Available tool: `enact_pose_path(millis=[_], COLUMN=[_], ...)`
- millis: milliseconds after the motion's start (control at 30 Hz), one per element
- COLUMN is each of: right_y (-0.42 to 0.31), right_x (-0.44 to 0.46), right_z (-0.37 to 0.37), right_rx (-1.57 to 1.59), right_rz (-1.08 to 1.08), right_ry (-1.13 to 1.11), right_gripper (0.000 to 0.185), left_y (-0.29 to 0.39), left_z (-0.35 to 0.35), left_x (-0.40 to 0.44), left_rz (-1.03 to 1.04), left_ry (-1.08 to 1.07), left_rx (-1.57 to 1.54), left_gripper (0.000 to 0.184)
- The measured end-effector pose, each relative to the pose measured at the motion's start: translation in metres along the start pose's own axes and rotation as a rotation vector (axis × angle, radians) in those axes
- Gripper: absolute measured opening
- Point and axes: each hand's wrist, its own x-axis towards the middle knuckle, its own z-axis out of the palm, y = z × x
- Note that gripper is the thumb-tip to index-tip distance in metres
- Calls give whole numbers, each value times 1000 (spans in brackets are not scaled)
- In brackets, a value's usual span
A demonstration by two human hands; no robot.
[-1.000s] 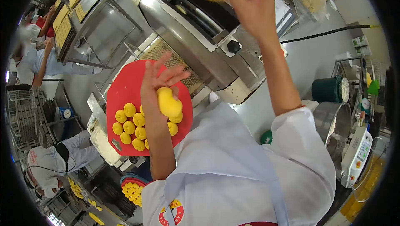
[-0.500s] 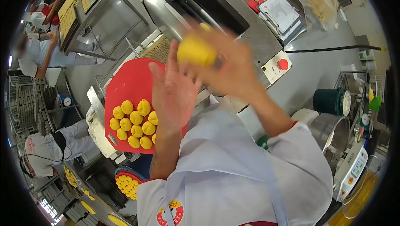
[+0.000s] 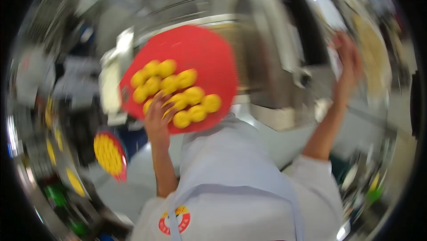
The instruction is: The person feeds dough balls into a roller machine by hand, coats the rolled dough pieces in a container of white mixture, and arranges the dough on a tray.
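Taking the red board (image 3: 209, 54) as landmark, the apron (image 3: 231, 156) is just below its near edge. The left hand (image 3: 155, 121) reaches over that edge at the board's lower left, its fingers partly spread and bent among the yellow balls (image 3: 211, 103); whether they grip one, I cannot tell. The balls sit on the board's near and left parts, many touching or nearly so. Handling them well calls for a light cupped hold, fingertips kept off neighbouring balls, and a gentle release straight down so that soft surfaces do not dent or stick together. Bare red beyond the cluster offers room for wider spacing. A steady wrist should avoid pushing the board's edge. Well to the board's right, past the metal machine (image 3: 264, 23), the right hand (image 3: 349, 61) is outstretched; blur hides how open it is and whether it holds anything.
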Motion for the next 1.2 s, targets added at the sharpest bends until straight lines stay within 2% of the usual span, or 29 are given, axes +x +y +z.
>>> enact_pose_path(millis=[67, 100, 133, 200, 233, 267, 300, 367, 433, 467, 533, 600, 667, 733, 767, 800, 833, 900, 1000, 1033, 1100, 1133, 1167, 1200], right_y=[-6, 15, 28, 22, 6, 22, -3, -16, -32, -38, -42, -58, -68, -75, -63, -63, -46, -10, 69, 104, 205, 211, 210, 212], right_x=[-66, -100, -129, -181, -206, -227, -242, -262, -289, -307, -347, -386, -416, -452, -483, -508, -531, -573, -603, -608, -624, -624, -618, -613], right_z=[-5, -12, 0, 64, 107, 129, 168, 223, 287, 316, 389, 471, 547, 621, 651, 697, 733, 809, 909, 934, 962, 967, 967, 966], right_rx=[-191, -75, 71, 19, -107, -108, -149, -64, -36, -4, 103, 104, -109, -105, 10, 145, 142, 163, -414, -548, -574, -572, -578, -581], right_rz=[69, 115, 64, 422, 473, 298, 333, 320, 350, 413, 517, 565, 523, 636, 740, 931, 889, 970, 757, 710, 858, 910, 960, 1001], right_ry=[-84, -236, -490, -676, -768, -868, -906, -997, -1068, -1077, -1073, -1199, -1461, -1453, -1339, -1156, -1122, -846, -623, -515, -281, -301, -323, -346], right_gripper=[32, 34, 32, 22, 16, 14, 25, 32, 43, 42, 39, 27, 20, 13, 15, 25, 35, 49, 61, 62, 58, 56, 54, 52], left_y=[-5, -5, -5, -2, 1, 6, 7, 15, 8, -12, -77, -139, -218, -266, -275, -269, -256, -236, -239, -244, -258, -271, -296, -292], left_z=[-38, -55, -70, -116, -153, -186, -229, -328, -444, -497, -597, -643, -660, -635, -629, -628, -624, -627, -634, -640, -649, -659, -671, -678], left_x=[5, 7, 12, 26, 34, 39, 50, 89, 151, 187, 272, 343, 401, 406, 419, 427, 426, 434, 433, 433, 431, 427, 421, 420], left_rz=[16, 40, 51, 105, 179, 246, 305, 326, 242, 183, 18, -65, -27, -64, -57, -159, -258, -466, -386, -330, -433, -493, -496, -625], left_ry=[135, 167, 218, 361, 477, 575, 668, 820, 732, 679, 552, 288, 170, 384, 498, 431, 361, 222, 127, 77, 121, 132, 130, 102], left_rx=[54, 64, -29, -1, 38, 86, 130, 104, 117, 114, 390, 759, 981, 1005, 1019, 1035, 1052, 1056, 1072, 1023, 770, 656, 439, 202], left_gripper=[39, 37, 30, 22, 21, 20, 20, 20, 21, 22, 29, 40, 50, 54, 56, 57, 59, 63, 68, 67, 64, 63, 53, 50])
